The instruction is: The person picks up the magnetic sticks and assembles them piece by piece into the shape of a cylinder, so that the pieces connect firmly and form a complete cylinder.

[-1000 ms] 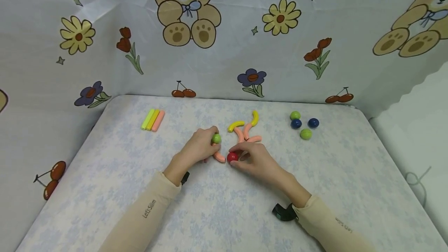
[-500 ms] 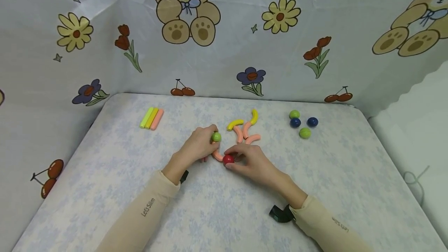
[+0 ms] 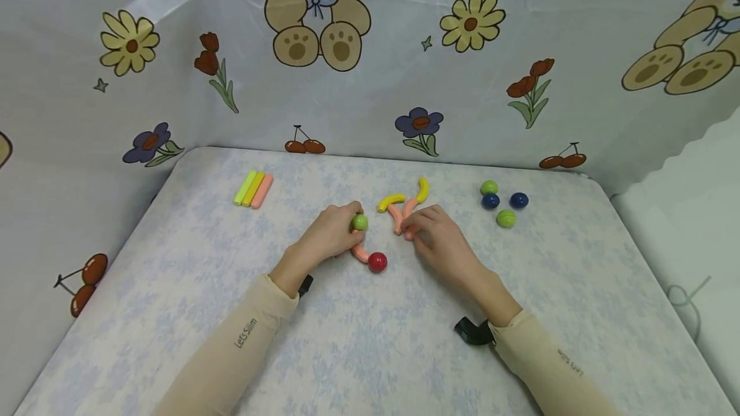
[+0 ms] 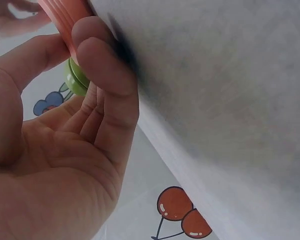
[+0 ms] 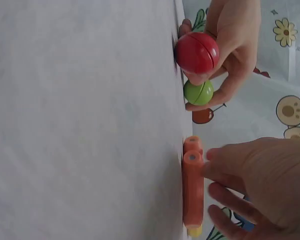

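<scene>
My left hand (image 3: 331, 231) pinches a curved pink tube (image 3: 360, 253) between thumb and fingers, low over the table. A glossy green ball (image 3: 360, 221) sits at the tube's far end, by the fingers. At the near end a red ball (image 3: 378, 262) touches the tube. In the left wrist view the pink tube (image 4: 65, 20) crosses the fingertips, with part of the green ball (image 4: 76, 77) behind it. My right hand (image 3: 444, 242) hovers at the curved pink tubes (image 3: 396, 218), its loosely bent fingertips just above one tube (image 5: 193, 192); the head view hides that tube.
Two curved yellow tubes (image 3: 391, 201) lie behind the pink ones. Straight green, yellow and pink sticks (image 3: 252, 190) lie side by side at back left. Green balls (image 3: 506, 218) and dark blue balls (image 3: 519, 200) sit at back right. A printed cloth wall (image 3: 358, 101) borders the table's back.
The right hand first brought the red ball left against the pink tube, then let go and moved back and right to the loose pink tubes. The left hand keeps its hold.
</scene>
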{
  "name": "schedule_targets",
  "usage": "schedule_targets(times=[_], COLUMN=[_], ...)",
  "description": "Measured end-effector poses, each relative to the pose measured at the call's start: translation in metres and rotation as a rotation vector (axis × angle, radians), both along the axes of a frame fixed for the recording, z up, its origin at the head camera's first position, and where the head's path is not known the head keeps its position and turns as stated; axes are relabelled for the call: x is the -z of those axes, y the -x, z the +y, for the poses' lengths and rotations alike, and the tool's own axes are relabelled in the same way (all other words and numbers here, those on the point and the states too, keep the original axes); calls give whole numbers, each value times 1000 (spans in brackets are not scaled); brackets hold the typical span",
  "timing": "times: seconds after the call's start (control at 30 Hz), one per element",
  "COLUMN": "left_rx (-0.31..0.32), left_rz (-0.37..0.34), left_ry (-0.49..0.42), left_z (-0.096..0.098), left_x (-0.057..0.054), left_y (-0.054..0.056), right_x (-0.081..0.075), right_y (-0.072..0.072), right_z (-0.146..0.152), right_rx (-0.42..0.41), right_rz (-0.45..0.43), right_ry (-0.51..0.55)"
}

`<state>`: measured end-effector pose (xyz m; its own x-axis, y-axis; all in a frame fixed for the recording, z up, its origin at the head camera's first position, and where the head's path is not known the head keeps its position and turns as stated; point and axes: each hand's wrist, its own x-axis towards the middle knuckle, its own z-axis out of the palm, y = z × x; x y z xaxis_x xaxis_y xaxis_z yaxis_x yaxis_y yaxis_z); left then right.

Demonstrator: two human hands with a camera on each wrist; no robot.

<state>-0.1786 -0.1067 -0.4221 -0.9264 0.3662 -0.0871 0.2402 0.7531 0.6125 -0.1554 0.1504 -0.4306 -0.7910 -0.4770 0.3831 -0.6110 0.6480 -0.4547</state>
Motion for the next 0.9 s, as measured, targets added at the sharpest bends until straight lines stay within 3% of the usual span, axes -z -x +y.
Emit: schedule_targets(times=[0.23,0.5,0.7,0.9], left_rx=[34,142,255,323], left_rz=[25,69,96,121], left_ry=[36,65,26,26], left_z=[0,1,6,17], left_x=[-4,-5,-1,-2], left_y=[0,-3,-5,-10], right_x=[3,5,9,8], right_y=[7,5,4,-1], right_z=[7,8,5,-1], right_rx=[-32,4,-23,-70], right_rz=[14,-42,-105,-163], right_ry=[-68,-124,-24,45])
